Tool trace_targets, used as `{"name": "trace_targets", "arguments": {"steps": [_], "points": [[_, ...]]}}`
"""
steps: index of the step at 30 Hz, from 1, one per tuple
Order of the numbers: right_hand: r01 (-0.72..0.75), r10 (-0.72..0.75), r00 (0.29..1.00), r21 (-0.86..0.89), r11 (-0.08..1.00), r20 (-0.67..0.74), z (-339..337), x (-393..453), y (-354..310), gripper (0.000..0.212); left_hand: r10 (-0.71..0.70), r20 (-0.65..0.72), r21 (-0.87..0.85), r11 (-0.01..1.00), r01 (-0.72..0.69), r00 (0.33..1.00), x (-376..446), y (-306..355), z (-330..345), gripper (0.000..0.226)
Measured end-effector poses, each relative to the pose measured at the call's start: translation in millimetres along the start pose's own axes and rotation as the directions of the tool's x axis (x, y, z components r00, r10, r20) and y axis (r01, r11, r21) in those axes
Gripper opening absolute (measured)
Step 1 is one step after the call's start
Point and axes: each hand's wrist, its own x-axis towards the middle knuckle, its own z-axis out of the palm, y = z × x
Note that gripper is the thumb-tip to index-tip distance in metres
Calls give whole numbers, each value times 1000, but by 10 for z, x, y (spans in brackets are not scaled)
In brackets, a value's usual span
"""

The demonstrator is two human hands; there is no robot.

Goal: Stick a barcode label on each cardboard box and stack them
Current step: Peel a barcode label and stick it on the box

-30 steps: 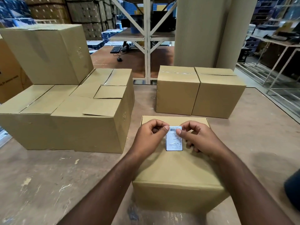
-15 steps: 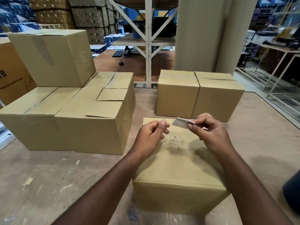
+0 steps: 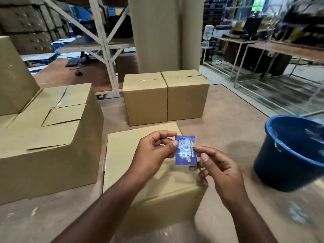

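A small blue label card (image 3: 186, 150) with white print and torn patches is held upright above the near cardboard box (image 3: 133, 151). My left hand (image 3: 154, 151) pinches its left edge between thumb and fingers. My right hand (image 3: 217, 171) pinches its right edge. The near box sits closed on the table right under both hands. Two closed boxes (image 3: 164, 97) stand side by side behind it. A group of larger boxes (image 3: 52, 137) fills the left side, with one more box (image 3: 12, 76) stacked on top at the far left.
A blue plastic bucket (image 3: 291, 155) stands on the table at the right. The brown table (image 3: 233, 120) runs back to a metal rack post (image 3: 105, 50) and a wide cardboard roll (image 3: 157, 32). Metal-frame tables stand at the far right.
The label lay flat on the box top a second ago; my right hand lifted it off, and both hands now hold it with its blue side showing. The view swung right, revealing the bucket.
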Motion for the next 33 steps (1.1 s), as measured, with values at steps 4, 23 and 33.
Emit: {"name": "trace_targets", "arguments": {"steps": [4,23,33], "points": [[-24,40,977,81,996,-209,-327,-87,-117,29,20,128,26,999,-24,992,181,31,549,21],[-414,-99,588,-404,816,-803,-2645,595,31,24,-17,571,322,924,-205,821,418,-127,1555,41],[240,-298,954,-589,771,-2,-713,261,-32,31,4,267,234,970,-69,964,317,138,599,29]]}}
